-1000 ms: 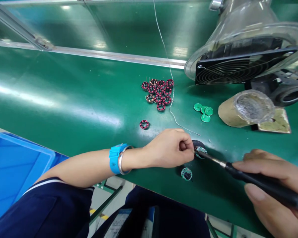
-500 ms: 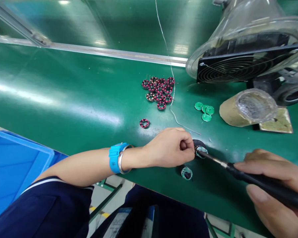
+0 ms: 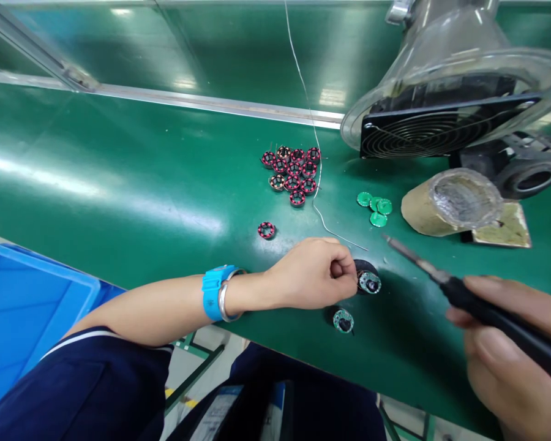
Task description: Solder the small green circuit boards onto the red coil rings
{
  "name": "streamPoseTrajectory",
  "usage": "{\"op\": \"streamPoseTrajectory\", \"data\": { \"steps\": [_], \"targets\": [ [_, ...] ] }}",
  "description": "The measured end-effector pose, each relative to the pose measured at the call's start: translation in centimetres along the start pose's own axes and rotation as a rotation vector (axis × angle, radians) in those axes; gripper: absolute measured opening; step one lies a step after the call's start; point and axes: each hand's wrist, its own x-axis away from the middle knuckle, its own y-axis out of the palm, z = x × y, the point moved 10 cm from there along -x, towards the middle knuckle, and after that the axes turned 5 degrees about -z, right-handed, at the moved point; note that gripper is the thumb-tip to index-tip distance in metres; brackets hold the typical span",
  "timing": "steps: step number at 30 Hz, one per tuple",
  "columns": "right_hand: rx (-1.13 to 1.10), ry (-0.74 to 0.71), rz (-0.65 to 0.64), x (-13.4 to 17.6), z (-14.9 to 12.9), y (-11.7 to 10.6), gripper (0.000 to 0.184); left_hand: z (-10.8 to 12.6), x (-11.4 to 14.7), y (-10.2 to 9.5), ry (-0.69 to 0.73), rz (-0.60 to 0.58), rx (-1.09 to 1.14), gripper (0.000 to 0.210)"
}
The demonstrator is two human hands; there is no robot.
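My left hand (image 3: 319, 274) is closed in a pinch at the left edge of a small round circuit board (image 3: 370, 283), which sits against a black round base (image 3: 365, 266). Its fingertips are hidden from above. My right hand (image 3: 509, 343) grips a soldering iron (image 3: 463, 295) by its black handle. The iron's metal tip points up and left, apart from the board. Below my left hand lies a second round board on a black part (image 3: 343, 320). The end of a thin solder wire (image 3: 324, 223) hangs down above my left hand.
Several red-and-black wound stator rings (image 3: 294, 171) are grouped on the green bench (image 3: 119, 184), with one ring (image 3: 267, 230) apart. Several green discs (image 3: 378, 206) lie near a tan cardboard cup (image 3: 429, 205). A clear hood with a black fan (image 3: 431, 125) stands behind. A blue bin (image 3: 32, 306) is at left.
The soldering iron has lifted off the round board and moved up and right with my right hand. My left hand stays in its pinch at the board.
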Motion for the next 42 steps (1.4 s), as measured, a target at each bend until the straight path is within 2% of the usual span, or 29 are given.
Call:
{"op": "streamPoseTrajectory", "data": {
  "steps": [2, 5, 8, 12, 21, 24, 29, 34, 39, 42],
  "targets": [
    [-0.022, 0.028, 0.024, -0.2, 0.1, 0.5, 0.033, 0.0, 0.0, 0.0, 0.003, -0.002, 0.012, 0.006],
    [0.053, -0.050, 0.061, -0.3, -0.5, 1.6, 0.029, -0.1, 0.1, 0.0, -0.006, 0.000, 0.024, 0.006],
    [0.098, -0.148, -0.022, -0.5, -1.1, 3.5, 0.023, -0.3, 0.1, 0.1, -0.013, -0.006, 0.034, 0.006],
    [0.072, -0.221, -0.091, -0.6, -1.5, 4.6, 0.034, -0.2, 0.1, 0.2, -0.008, -0.012, 0.050, 0.006],
    [0.062, -0.221, -0.116, -0.9, -1.6, 5.5, 0.035, 0.0, 0.2, 0.2, 0.031, -0.004, 0.083, 0.005],
    [0.065, -0.240, -0.097, -0.8, -1.8, 5.3, 0.034, 0.3, 0.4, 0.1, 0.077, 0.010, 0.055, 0.003],
    [0.137, -0.176, -0.078, -0.8, -1.1, 4.2, 0.032, 1.6, 0.7, -0.1, 0.197, 0.039, -0.017, 0.021],
    [0.120, -0.138, -0.106, -0.5, -0.4, 4.0, 0.031, 2.4, 0.6, 0.5, 0.300, 0.029, -0.095, 0.011],
    [0.062, -0.164, -0.101, 0.0, -0.4, 4.5, 0.034, 2.6, 0.5, 0.3, 0.314, 0.076, -0.102, 0.012],
    [0.070, -0.169, -0.079, 0.1, -0.4, 4.7, 0.036, 2.2, 0.3, 0.0, 0.276, 0.038, -0.009, 0.009]
  ]
}}
